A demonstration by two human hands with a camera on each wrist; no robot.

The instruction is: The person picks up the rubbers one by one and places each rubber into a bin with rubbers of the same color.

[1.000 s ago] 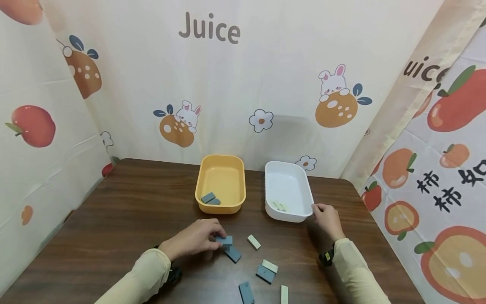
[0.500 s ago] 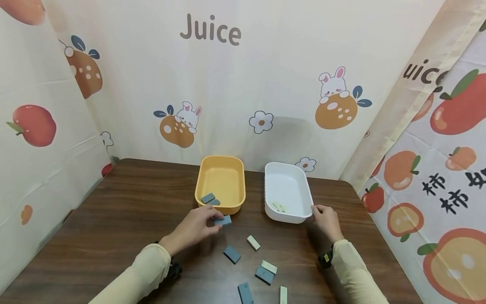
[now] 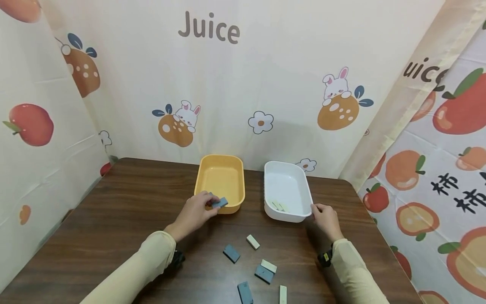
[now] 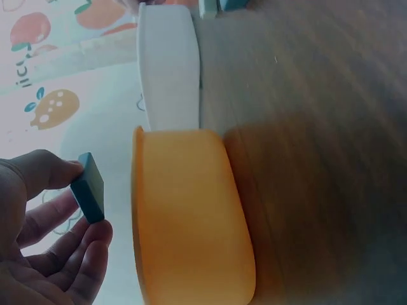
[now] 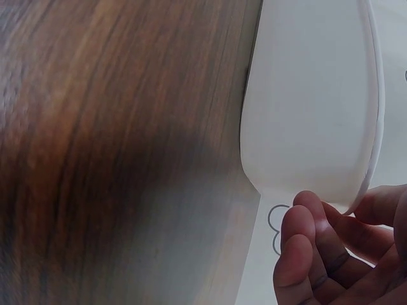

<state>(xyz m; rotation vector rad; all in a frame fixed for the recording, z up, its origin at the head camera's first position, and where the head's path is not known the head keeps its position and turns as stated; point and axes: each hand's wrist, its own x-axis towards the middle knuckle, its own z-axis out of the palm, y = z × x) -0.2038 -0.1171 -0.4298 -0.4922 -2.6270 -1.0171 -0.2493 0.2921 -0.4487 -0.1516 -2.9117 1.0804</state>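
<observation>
Between thumb and fingers, my left hand [image 3: 196, 212] pinches a blue-grey block [image 4: 89, 188], held above the near rim of the yellow bin [image 3: 238, 177]. In the left wrist view the block is at the rim's height, apart from the bin's wall. My right hand [image 3: 327, 220] grips the near right corner of the white bin [image 3: 288, 217], its thumb and fingers on the rim in the right wrist view. A few pale green blocks [image 3: 280, 206] lie inside the white bin. The hand and held block hide most of the yellow bin's near left corner.
Loose blocks lie on the brown table [image 3: 152, 198] in front of the bins: a pale one [image 3: 252, 242], a blue-grey one [image 3: 231, 253], a touching pale and blue-grey pair [image 3: 264, 274], another blue-grey [image 3: 245, 292] and a pale one [image 3: 283, 294]. A printed curtain [image 3: 228, 84] stands behind.
My left hand has lifted the blue-grey block off the table and carried it up and away to the yellow bin's near rim. The right hand stays on the white bin.
</observation>
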